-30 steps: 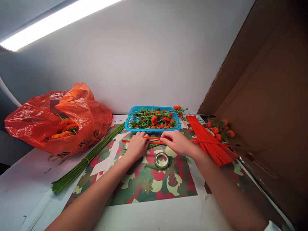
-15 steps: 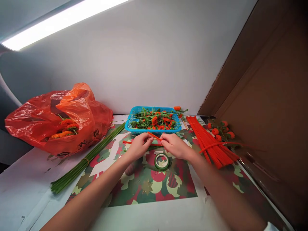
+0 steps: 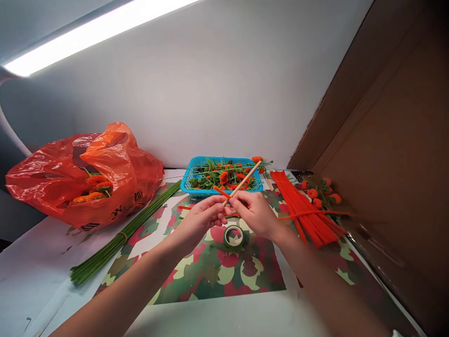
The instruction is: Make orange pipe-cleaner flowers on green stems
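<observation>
A thin wooden stick slants up and right from between my hands, in front of the blue basket. My right hand pinches the stick near its lower end, together with an orange-red fuzzy stem. The fingers of my left hand are curled at the stick's lower end; the thumb and forefinger close on it. Just below the hands a roll of green tape lies on the patterned sheet. Another short orange-red piece lies left of my fingers.
Behind the hands stands a blue basket of orange and green flowers. Green stems and a red plastic bag lie left. On the right are a bundle of red stems, orange flowers and a cardboard wall.
The wooden stick is now between my hands, crossing the orange-red stem. My left hand has turned, showing more of its lower fingers, and my right hand has shifted slightly.
</observation>
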### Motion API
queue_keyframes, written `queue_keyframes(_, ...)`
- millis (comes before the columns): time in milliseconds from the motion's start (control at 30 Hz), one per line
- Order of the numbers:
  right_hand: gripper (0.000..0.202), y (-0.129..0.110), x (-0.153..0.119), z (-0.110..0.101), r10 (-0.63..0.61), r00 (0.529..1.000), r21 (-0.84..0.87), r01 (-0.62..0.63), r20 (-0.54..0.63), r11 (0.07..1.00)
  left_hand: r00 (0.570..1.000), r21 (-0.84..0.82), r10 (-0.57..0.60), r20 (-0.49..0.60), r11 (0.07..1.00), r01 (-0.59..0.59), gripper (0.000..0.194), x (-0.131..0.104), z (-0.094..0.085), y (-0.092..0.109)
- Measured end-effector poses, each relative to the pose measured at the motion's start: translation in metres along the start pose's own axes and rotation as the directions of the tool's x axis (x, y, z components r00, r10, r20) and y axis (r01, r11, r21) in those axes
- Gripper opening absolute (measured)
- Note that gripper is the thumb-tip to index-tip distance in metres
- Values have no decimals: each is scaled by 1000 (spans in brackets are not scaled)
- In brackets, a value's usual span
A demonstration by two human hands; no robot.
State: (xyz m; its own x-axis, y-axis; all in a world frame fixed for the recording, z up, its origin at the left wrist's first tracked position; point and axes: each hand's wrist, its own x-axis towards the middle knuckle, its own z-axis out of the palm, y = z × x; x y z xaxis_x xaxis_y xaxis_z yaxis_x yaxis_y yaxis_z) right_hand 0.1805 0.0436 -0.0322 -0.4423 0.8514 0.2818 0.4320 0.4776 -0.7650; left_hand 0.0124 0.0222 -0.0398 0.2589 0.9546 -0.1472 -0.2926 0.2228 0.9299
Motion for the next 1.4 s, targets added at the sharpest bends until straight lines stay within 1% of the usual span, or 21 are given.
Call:
queue_keyframes(67, 29, 1, 0, 1, 3, 1000, 24, -3, 8, 1000, 1000, 48, 1, 19, 999, -2, 20, -2, -2, 0)
queue_keyframes(133, 24, 3, 1, 2, 28, 1000, 62, -29, 5, 998, 998, 93, -16, 60, 996, 10, 17, -3, -4, 1)
queue_keyframes(200, 19, 4, 1, 3, 69, 998, 128, -70, 8, 989, 993, 142, -52, 102, 989, 37, 14, -4, -6, 1)
queue_keyframes(267, 19, 5, 1, 4, 96, 995, 225, -102, 39, 969, 988, 180, -88, 128, 982, 64, 13, -5, -5, 1)
queue_keyframes(333, 20, 5, 1, 5, 90, 992, 311, -115, 92, 944, 986, 180, -105, 130, 980, 81, 13, -6, -4, 0)
queue_keyframes(400, 20, 5, 1, 6, 78, 990, 352, -114, 116, 929, 989, 146, -103, 111, 986, 86, 15, -6, -3, -1)
queue_keyframes(533, 17, 4, 1, 6, 87, 993, 326, -107, 74, 939, 998, 45, -43, 39, 998, 41, 22, -5, -2, -3)
queue_keyframes(667, 21, 0, 0, 4, 84, 994, 237, -98, 66, 967, 996, -11, 32, -89, 999, -33, 22, -3, -3, -3)
queue_keyframes(800, 22, -1, 1, 4, 106, 993, 208, -116, 57, 971, 990, -60, 32, -137, 997, -40, 16, -4, -1, 0)
queue_keyframes(900, 22, 0, 1, 6, 123, 991, 184, -132, 58, 974, 985, -64, 43, -168, 996, -55, 18, -4, 1, 2)
queue_keyframes(967, 21, 1, 1, 7, 127, 991, 171, -134, 52, 976, 982, -56, 53, -179, 996, -65, 20, -4, 1, 1)
queue_keyframes(1133, 21, 2, 1, 12, 120, 990, 175, -131, 71, 976, 982, -53, 93, -167, 993, -103, 27, -3, -1, -2)
queue_keyframes(1400, 20, 5, 1, 13, 117, 990, 199, -132, 83, 971, 981, -93, 117, -153, 987, -132, 33, -4, -2, -5)
